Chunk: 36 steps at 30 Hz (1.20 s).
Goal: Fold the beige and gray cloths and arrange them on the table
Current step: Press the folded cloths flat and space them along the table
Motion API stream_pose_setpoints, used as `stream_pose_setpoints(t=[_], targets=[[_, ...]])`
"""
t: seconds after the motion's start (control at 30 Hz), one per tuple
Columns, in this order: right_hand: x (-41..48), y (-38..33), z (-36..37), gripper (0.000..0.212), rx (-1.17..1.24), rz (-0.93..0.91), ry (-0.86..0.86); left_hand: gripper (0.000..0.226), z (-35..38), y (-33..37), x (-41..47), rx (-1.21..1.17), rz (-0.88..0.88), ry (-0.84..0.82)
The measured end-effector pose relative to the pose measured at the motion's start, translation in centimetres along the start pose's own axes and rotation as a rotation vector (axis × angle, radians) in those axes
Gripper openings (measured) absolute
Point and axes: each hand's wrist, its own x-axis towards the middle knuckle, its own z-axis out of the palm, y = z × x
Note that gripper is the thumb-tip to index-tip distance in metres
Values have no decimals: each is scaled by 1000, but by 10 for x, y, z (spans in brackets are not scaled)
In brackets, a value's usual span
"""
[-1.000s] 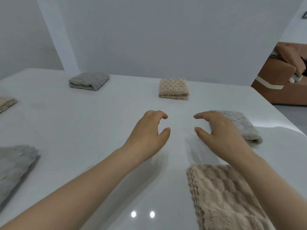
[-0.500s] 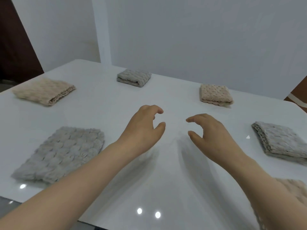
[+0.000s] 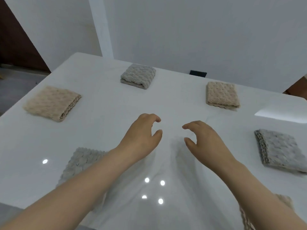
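Note:
Several folded cloths lie spread over the white table [image 3: 106,130]. A beige cloth [image 3: 51,102] sits at the left, a gray cloth [image 3: 138,75] at the far middle, a beige cloth [image 3: 221,95] at the far right, a gray cloth [image 3: 280,149] at the right. My left forearm partly covers another gray cloth [image 3: 83,161] near the front, and a beige cloth [image 3: 245,216] peeks out under my right forearm. My left hand [image 3: 141,136] and right hand [image 3: 204,140] hover over the table's middle, fingers loosely curled, holding nothing.
White walls stand behind the table, with a dark small box [image 3: 198,73] at the far edge. The floor [image 3: 18,83] drops away beyond the table's left edge. Ceiling lights reflect on the glossy top near the front.
The view has swung left and downward, bringing the left beige cloth and the near gray cloth into sight. Both hands keep the same loose, empty pose over the table's middle.

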Motion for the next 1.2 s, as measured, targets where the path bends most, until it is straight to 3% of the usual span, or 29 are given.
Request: stream_pose_setpoints(t=[0.33, 0.77, 1.2], targets=[[-21, -81, -50, 41, -40, 29, -179, 36, -78, 12, -49, 104, -120, -89], [-68, -196, 6, 42, 31, 176, -252, 37, -147, -77, -116, 148, -142, -284], [-41, -216, 63, 44, 100, 108, -404, 45, -149, -130, -115, 162, -250, -275]])
